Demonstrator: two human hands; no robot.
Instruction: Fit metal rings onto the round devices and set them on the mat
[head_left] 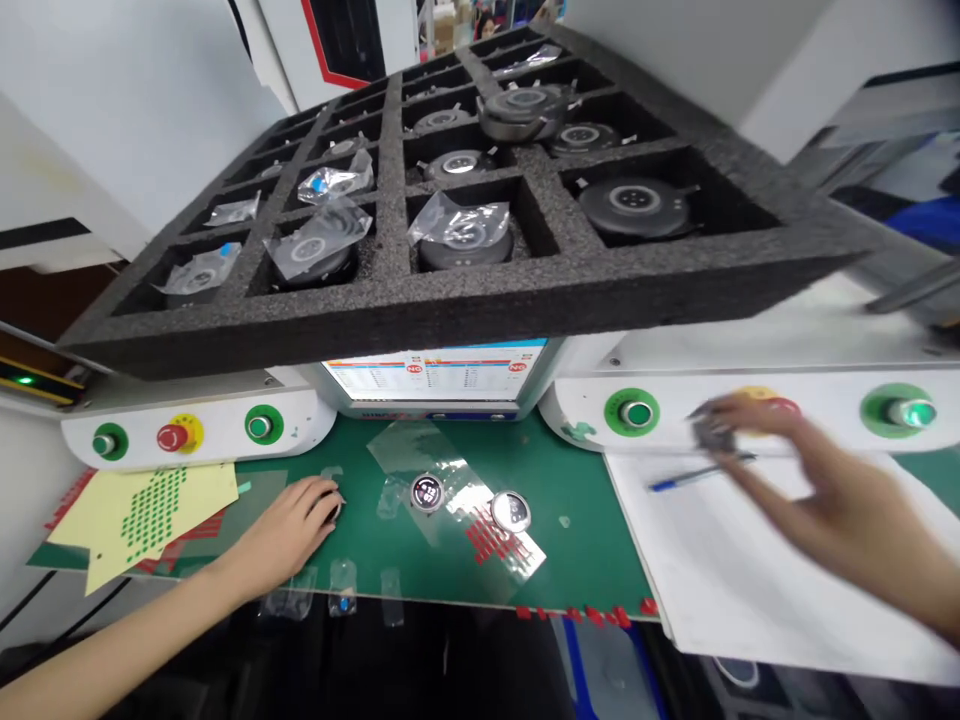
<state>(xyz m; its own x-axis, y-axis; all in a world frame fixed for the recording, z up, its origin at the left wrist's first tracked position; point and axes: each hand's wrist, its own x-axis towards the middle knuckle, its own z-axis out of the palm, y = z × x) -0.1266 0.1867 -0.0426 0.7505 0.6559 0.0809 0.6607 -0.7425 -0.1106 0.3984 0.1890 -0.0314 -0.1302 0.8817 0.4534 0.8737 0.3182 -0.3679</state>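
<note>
My left hand (294,520) rests on the green mat (592,560), its fingers curled over a small dark round part at their tips. My right hand (810,478) is blurred by motion above the white paper sheet (750,580); its fingertips pinch a small grey part (712,430) near the red button. Two round disc parts (427,492) (511,511) lie on clear film in the middle of the mat. A blue pen (694,476) lies on the paper under my right hand.
A black foam tray (480,290) with several compartments holding dark round parts, some in clear bags, overhangs the bench. Beneath it sit a screen (435,378), green buttons (259,426) (635,412) (900,411), a red stop button (172,437), and a yellow dotted sheet (150,505).
</note>
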